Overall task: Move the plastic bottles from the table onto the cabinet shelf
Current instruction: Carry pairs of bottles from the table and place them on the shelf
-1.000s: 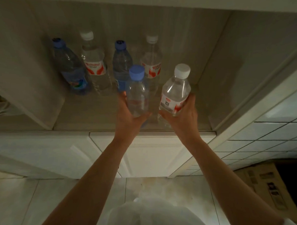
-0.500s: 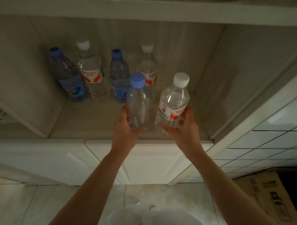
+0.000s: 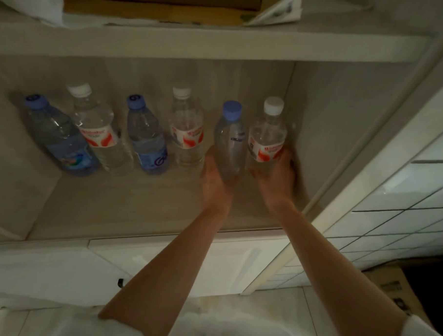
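Deep inside the cabinet shelf [image 3: 127,209], my left hand [image 3: 216,179] grips the base of a clear bottle with a blue cap [image 3: 229,140]. Beside it, my right hand [image 3: 278,181] grips a white-capped bottle with a red and white label [image 3: 266,136], close to the right wall. Both bottles stand upright at the right end of a row along the back. Left of them stand several more bottles: a white-capped one [image 3: 186,130], a blue-capped one [image 3: 145,136], another white-capped one [image 3: 95,129] and a blue one [image 3: 56,137] at the far left.
The shelf above [image 3: 195,43] carries a cardboard box [image 3: 159,5], a white cloth [image 3: 32,4] and paper. White cabinet doors [image 3: 58,267] lie below the shelf. A tiled wall [image 3: 404,201] and a cardboard box [image 3: 392,289] are at the right.
Both hands have pushed their bottles from the shelf's front to the back right, into line with the row. The camera has moved closer and tilted up.
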Tool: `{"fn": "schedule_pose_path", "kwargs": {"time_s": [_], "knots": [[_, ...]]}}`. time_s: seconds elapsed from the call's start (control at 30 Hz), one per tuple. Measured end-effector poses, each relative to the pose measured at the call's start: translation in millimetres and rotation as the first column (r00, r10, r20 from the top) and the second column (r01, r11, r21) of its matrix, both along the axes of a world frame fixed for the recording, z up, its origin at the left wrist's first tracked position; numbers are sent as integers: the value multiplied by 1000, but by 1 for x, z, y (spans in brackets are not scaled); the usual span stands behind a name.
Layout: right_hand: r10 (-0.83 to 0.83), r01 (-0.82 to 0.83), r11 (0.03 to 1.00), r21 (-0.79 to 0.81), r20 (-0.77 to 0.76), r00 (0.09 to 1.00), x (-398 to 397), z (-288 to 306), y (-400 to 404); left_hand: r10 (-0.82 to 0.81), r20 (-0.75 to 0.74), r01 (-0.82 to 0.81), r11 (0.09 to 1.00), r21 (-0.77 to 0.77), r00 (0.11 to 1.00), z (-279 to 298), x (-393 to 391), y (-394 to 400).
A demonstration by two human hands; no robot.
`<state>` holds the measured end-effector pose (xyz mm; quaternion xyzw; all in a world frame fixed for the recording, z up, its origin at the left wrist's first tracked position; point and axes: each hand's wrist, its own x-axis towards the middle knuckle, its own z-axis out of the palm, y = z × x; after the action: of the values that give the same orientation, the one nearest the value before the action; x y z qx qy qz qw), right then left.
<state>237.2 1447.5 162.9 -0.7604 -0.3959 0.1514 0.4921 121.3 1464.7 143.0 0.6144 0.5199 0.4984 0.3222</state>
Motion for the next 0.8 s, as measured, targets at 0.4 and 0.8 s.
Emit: {"fn": "schedule_pose_path", "kwargs": {"time_s": [0.4, 0.8], "knots": [[-56, 47, 994, 98, 96, 994, -2, -5, 37, 92, -74, -95, 995, -33, 993, 2, 24, 40], [37, -32, 996, -79, 67, 997, -19, 0, 18, 59, -176, -100, 968, -229, 983, -12, -9, 30]]}}
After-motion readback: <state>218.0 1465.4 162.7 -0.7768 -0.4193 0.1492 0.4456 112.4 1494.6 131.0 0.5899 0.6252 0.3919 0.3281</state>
